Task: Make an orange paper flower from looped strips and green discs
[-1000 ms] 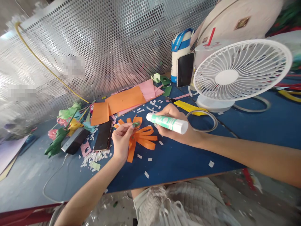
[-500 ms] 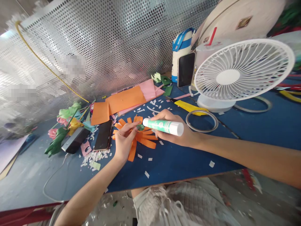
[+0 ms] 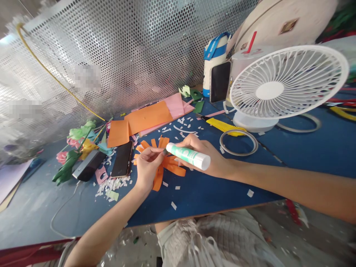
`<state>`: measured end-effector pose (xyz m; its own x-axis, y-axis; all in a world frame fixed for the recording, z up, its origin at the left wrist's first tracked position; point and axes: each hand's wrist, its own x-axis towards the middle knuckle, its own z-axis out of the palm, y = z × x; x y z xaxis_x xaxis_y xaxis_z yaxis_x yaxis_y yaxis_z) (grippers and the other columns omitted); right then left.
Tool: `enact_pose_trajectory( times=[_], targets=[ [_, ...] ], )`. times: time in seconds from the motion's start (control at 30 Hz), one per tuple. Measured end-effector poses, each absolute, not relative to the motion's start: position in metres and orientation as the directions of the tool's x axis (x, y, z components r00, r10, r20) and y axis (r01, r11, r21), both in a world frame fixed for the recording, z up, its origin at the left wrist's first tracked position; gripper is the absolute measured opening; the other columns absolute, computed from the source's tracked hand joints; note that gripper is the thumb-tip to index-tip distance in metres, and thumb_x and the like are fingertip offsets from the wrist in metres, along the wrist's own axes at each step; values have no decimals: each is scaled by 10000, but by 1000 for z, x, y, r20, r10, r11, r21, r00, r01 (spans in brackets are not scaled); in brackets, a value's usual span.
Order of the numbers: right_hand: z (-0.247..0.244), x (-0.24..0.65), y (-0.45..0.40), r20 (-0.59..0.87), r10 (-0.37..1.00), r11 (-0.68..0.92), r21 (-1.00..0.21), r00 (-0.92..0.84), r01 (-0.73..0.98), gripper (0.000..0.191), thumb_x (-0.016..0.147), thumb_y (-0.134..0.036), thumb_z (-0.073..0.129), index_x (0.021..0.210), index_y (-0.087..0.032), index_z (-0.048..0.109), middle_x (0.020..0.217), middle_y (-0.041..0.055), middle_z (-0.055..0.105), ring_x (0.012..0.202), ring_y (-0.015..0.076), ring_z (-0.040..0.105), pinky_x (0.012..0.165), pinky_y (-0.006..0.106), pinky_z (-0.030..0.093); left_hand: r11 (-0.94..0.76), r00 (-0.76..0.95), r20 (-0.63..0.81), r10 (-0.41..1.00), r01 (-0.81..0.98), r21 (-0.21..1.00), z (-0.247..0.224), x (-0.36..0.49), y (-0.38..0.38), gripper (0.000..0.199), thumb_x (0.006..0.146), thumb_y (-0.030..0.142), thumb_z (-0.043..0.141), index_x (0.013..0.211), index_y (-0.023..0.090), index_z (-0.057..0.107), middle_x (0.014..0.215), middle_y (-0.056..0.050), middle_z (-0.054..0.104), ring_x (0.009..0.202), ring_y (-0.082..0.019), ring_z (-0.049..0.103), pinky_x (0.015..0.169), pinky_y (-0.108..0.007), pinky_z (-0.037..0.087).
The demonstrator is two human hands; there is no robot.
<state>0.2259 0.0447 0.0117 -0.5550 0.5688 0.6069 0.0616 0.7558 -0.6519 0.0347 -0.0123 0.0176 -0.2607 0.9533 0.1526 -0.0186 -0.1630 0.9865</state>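
My right hand (image 3: 204, 154) is closed around a white and green glue stick (image 3: 187, 155), its tip pointing left toward the fingers of my left hand (image 3: 150, 161). Thumb and forefinger of that left hand pinch a small dark green piece (image 3: 165, 151), mostly covered by the fingertips. Under both hands an orange paper flower (image 3: 175, 167) with strip-like petals lies on the blue table (image 3: 211, 196). The glue stick's tip is at the green piece; whether they touch is hard to tell.
A phone (image 3: 121, 159), paper scraps (image 3: 112, 185) and paper flowers (image 3: 80, 142) lie at left. Orange paper (image 3: 150, 118) is behind. At right are a yellow cutter (image 3: 225, 127), a tape ring (image 3: 239, 152) and a white fan (image 3: 269, 91).
The glue stick and my right hand have shifted slightly left and down, closer to my left fingertips. The green piece is now more covered by my fingers.
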Motion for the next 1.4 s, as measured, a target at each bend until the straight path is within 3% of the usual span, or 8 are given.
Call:
enact_pose_trajectory(
  times=[0.17,0.43,0.73,0.83,1.4],
  targets=[
    [11,226,45,602,594,761,-636,-535,128,289,880,-374,630,1031,-208,448,776,23,702,640,173,711,481,214,455,-143,-229,141,963,4,990,20,35,-14,251,734,302,805,922,153,734,897,-83,795,880,-216,752,833,-299,580],
    [10,227,48,589,604,765,-618,-538,182,281,886,-391,609,1026,-214,442,782,34,715,610,193,712,446,230,443,-129,-212,173,962,206,970,24,36,-18,495,803,253,720,1283,160,645,1038,-89,785,1070,-271,712,926,-346,561],
    [12,227,49,535,681,650,-756,-500,75,284,888,-445,582,1041,-262,426,823,-7,726,631,191,725,541,286,549,-142,-200,177,964,181,973,23,35,-16,536,813,289,711,1315,122,623,1027,-98,784,975,-243,740,932,-341,567],
    [12,227,48,516,680,635,-770,-521,66,299,882,-451,589,1045,-254,435,831,-3,729,579,175,710,493,265,522,-140,-191,172,966,166,976,23,36,-16,537,809,301,717,1311,130,627,1062,-100,776,969,-241,742,933,-350,569],
    [7,223,52,540,628,728,-663,-561,177,278,886,-435,568,994,-215,437,663,-3,673,475,156,622,447,240,410,-172,-150,230,962,324,930,20,35,-16,556,800,166,681,1348,215,601,990,-38,795,980,-231,743,920,-346,584]
  ],
)
